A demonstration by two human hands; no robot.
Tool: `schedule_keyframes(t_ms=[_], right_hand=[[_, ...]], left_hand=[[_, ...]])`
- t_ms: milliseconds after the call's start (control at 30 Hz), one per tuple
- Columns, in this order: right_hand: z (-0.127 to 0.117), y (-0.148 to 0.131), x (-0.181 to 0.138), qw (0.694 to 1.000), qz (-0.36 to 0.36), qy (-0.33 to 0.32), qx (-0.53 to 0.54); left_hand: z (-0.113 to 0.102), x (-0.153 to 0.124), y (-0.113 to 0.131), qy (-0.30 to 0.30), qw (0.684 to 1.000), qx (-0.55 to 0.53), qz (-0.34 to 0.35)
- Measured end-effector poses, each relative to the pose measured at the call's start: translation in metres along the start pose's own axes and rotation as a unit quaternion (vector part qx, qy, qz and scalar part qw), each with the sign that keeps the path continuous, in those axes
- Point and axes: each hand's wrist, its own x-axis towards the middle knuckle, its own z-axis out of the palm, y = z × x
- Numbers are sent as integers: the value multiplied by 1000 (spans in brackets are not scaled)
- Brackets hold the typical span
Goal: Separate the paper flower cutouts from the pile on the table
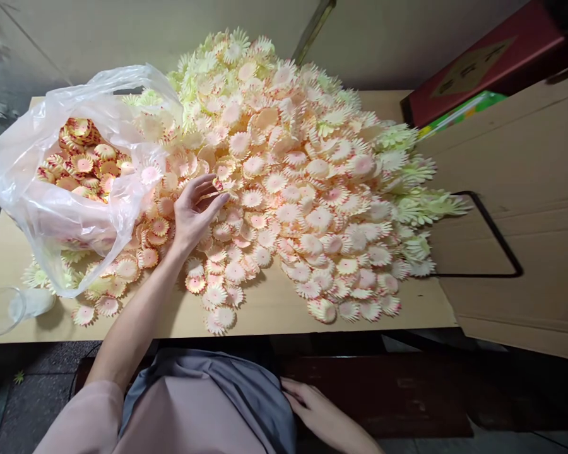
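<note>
My left hand [195, 207] reaches over the pile of artificial flower petal discs [319, 217], thumb and fingertips pinched on a small red-edged petal disc [219, 185]. The discs are pale pink and cream with toothed rims, some tipped red, and those at the back and right are greener. To the left of that hand stands an open clear plastic bag [33, 183] with darker red-and-yellow discs [82, 164] inside. Down by my lap, my right hand [312, 407] lies with fingers stretched out beside the grey cloth [246, 391] of my clothing, holding nothing visible.
A glass jar [16, 309] lies on its side at the front left of the wooden table [274, 315]. On the right are a large cardboard sheet [539, 208] with a dark metal loop [497, 236] and a red box [483, 63]. A wall rises behind the pile.
</note>
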Motion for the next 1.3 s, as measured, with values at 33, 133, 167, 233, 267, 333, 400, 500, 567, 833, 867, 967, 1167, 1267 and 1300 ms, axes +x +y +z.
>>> schedule_keyframes(t_ms=[33,133,167,233,267,333,400,500,567,833,867,967,1167,1267,1300], right_hand=[[-10,-6,-4,1000,2,-2,-18],[-42,-47,-11,995,-81,7,-54],[-50,-66,-10,988,-144,12,-52],[-63,-110,-1,961,-270,45,-26],[-66,-133,8,942,-329,66,-4],[-68,-176,35,906,-410,92,52],[-66,-215,69,872,-454,132,126],[-58,-255,122,837,-481,117,234],[-53,-268,148,832,-479,83,266],[-46,-259,177,845,-445,51,292],[-46,-258,177,846,-446,51,290],[-47,-259,176,843,-451,45,290],[-50,-259,173,845,-446,29,293],[-50,-259,174,846,-441,18,300],[-50,-259,175,846,-440,16,303]], left_hand=[[0,0,0,2,1000,-3,-4],[-1,1,-2,12,1000,-13,-6],[-1,2,-2,16,1000,-17,-5],[-2,2,-4,19,999,-26,-2],[-2,3,-4,17,999,-31,-2],[-3,3,-4,12,999,-33,-3],[-4,3,-3,10,1000,-26,-8],[-6,3,-1,-4,999,-33,-20],[-6,2,1,-19,998,-46,-27],[-7,2,0,-24,998,-28,-48],[-7,2,0,-28,998,-26,-49],[-8,3,0,-33,998,-21,-52],[-8,4,-2,-44,997,-12,-57],[-8,4,-1,-46,997,-10,-58],[-7,4,-1,-45,997,-9,-57]])
